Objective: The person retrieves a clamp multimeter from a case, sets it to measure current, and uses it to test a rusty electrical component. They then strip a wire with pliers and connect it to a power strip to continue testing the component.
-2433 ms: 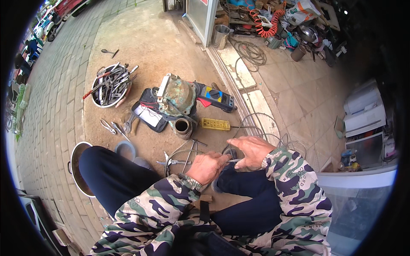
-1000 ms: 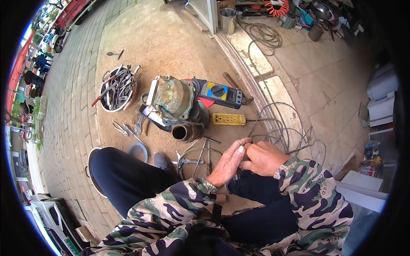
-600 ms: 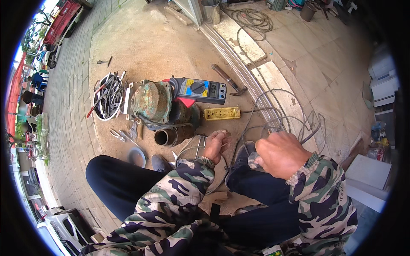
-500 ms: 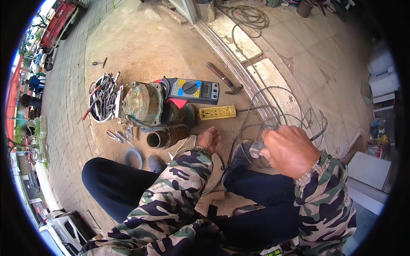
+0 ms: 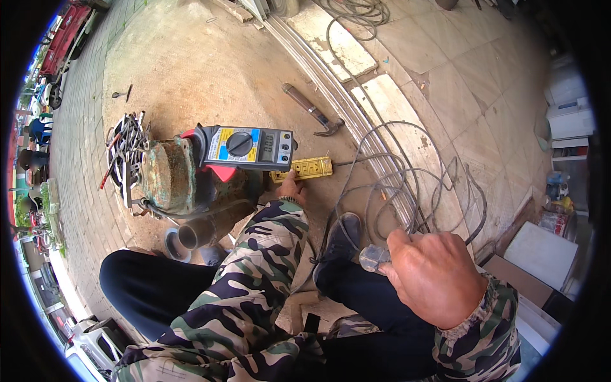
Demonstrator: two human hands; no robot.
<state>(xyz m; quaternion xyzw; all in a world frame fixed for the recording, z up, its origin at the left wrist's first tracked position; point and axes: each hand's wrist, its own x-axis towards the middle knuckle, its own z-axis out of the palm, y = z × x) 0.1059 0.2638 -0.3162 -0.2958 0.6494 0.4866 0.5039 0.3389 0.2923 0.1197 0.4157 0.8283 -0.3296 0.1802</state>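
My left hand [image 5: 291, 190] reaches to the left end of a yellow power strip [image 5: 312, 167], one finger stretched onto its edge and the others partly hidden. Raised in front of my right knee, my right hand [image 5: 439, 274] is closed around a greyish, see-through plug [image 5: 374, 258]; its prongs cannot be made out. A clamp meter [image 5: 245, 146] with red jaw parts rests on top of a rusty, green-stained motor or pump [image 5: 168, 175], left of the strip. The open pipe end [image 5: 189, 235] of that machine points toward me.
A hammer [image 5: 312, 109] lies beyond the strip. Loops of dark cable [image 5: 407, 169] spread over the metal door track [image 5: 331, 70] at right. A container of metal tools [image 5: 127, 149] stands left of the machine, and a round dish [image 5: 175, 245] sits by my left knee.
My left hand has moved forward to the power strip and now touches it. My right hand still holds the plug, a little lower in the picture. The whole view has shifted somewhat.
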